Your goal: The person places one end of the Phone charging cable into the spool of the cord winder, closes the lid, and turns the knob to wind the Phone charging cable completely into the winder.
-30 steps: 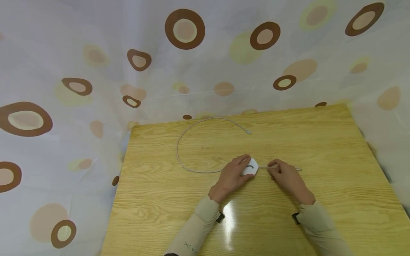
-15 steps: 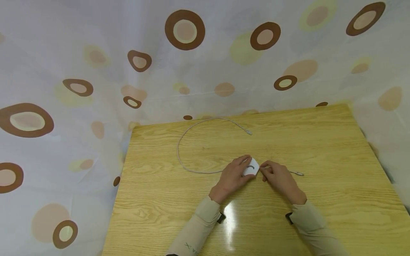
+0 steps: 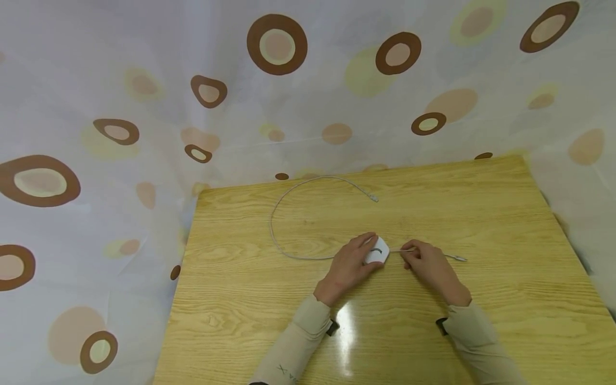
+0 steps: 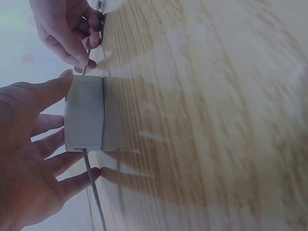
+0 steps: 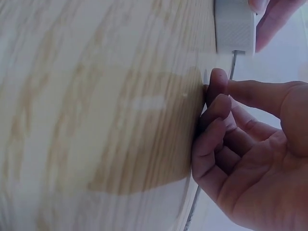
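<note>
A small white hexagonal cable reel (image 3: pixel 380 249) lies on the table, a curved dark mark on its top and a thin pale cable leaving it on two opposite sides. My left hand (image 3: pixel 349 263) grips the reel, thumb on the near side and fingers on the far side, as the left wrist view shows too. Just right of the reel, my right hand (image 3: pixel 430 267) pinches the cable (image 5: pixel 234 65) between thumb and forefinger, its other fingers curled. Beyond that hand the cable ends in a small plug (image 3: pixel 460 258).
Left of the reel, the longer cable length (image 3: pixel 271 219) loops toward the back of the wooden table (image 3: pixel 231 299) and ends in another plug (image 3: pixel 373 198). A patterned curtain (image 3: pixel 308 96) hangs along the back and sides.
My right hand has moved left to the reel, then back right with the cable pinched. The right plug lies farther right, and the left loop has drawn in slightly. My left hand stays put.
</note>
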`<state>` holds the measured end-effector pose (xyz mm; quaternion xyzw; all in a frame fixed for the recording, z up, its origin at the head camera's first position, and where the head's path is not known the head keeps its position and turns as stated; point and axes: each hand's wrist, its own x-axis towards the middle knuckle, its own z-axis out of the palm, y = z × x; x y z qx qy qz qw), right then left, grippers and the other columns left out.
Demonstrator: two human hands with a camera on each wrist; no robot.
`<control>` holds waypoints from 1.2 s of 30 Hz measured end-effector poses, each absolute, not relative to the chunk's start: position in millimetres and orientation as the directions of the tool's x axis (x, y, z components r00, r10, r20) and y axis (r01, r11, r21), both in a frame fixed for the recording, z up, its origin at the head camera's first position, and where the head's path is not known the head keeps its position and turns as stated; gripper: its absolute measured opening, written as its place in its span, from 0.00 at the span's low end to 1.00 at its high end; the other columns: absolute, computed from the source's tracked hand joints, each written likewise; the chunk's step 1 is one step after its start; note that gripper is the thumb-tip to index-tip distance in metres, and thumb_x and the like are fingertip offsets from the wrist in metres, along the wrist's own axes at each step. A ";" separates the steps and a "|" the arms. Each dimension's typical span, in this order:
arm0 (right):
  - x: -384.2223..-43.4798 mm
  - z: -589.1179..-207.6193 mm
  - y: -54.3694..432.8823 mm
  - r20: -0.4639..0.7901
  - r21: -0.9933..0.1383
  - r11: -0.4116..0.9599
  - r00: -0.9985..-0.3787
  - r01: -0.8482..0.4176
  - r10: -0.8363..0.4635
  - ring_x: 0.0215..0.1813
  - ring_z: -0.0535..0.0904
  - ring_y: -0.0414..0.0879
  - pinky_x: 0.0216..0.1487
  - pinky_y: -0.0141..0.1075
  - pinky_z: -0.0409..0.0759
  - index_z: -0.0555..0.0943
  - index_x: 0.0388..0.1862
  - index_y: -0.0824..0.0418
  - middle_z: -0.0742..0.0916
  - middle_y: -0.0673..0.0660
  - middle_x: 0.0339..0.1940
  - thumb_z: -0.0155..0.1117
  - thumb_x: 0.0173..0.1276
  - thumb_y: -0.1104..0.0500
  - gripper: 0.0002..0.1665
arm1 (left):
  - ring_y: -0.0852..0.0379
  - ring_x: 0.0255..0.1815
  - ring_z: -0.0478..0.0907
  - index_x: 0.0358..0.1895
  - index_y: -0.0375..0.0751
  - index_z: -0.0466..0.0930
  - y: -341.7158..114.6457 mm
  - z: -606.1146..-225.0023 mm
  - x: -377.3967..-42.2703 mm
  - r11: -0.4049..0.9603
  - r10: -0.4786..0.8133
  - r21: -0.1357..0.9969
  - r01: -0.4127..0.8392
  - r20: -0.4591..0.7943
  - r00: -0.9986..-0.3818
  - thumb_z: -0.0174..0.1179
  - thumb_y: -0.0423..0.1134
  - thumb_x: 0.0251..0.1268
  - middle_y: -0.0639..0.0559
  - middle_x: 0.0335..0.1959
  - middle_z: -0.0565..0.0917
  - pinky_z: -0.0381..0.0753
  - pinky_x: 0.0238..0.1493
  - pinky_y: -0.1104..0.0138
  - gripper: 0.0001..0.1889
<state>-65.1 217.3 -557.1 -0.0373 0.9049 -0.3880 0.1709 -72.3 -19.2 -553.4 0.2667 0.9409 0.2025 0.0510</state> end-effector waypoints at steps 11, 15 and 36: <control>-63.1 -553.1 239.3 -0.312 -0.712 0.694 -0.935 0.111 -0.170 0.37 0.83 0.41 0.46 0.39 0.77 0.83 0.58 0.66 0.91 0.52 0.33 0.57 0.85 0.52 0.19 | 0.54 0.76 0.75 0.80 0.43 0.69 -20.0 -552.2 -72.0 0.772 0.526 0.413 0.483 0.011 -0.850 0.64 0.55 0.76 0.53 0.79 0.74 0.78 0.71 0.62 0.36; -63.2 -553.4 243.7 -0.317 -0.701 0.704 -0.933 0.110 -0.170 0.37 0.83 0.41 0.46 0.39 0.77 0.82 0.59 0.66 0.91 0.51 0.33 0.56 0.85 0.51 0.20 | 0.53 0.76 0.75 0.79 0.43 0.69 -20.1 -551.2 -71.6 0.770 0.526 0.417 0.484 0.014 -0.850 0.63 0.55 0.76 0.52 0.78 0.74 0.78 0.71 0.62 0.35; -65.7 -556.8 193.0 -0.275 -0.729 0.683 -0.933 0.045 -0.232 0.33 0.82 0.40 0.41 0.38 0.77 0.84 0.57 0.65 0.91 0.50 0.31 0.55 0.85 0.54 0.17 | 0.54 0.77 0.74 0.80 0.44 0.69 -19.2 -555.8 -69.5 0.777 0.526 0.391 0.493 0.024 -0.850 0.62 0.55 0.77 0.53 0.79 0.73 0.79 0.71 0.63 0.35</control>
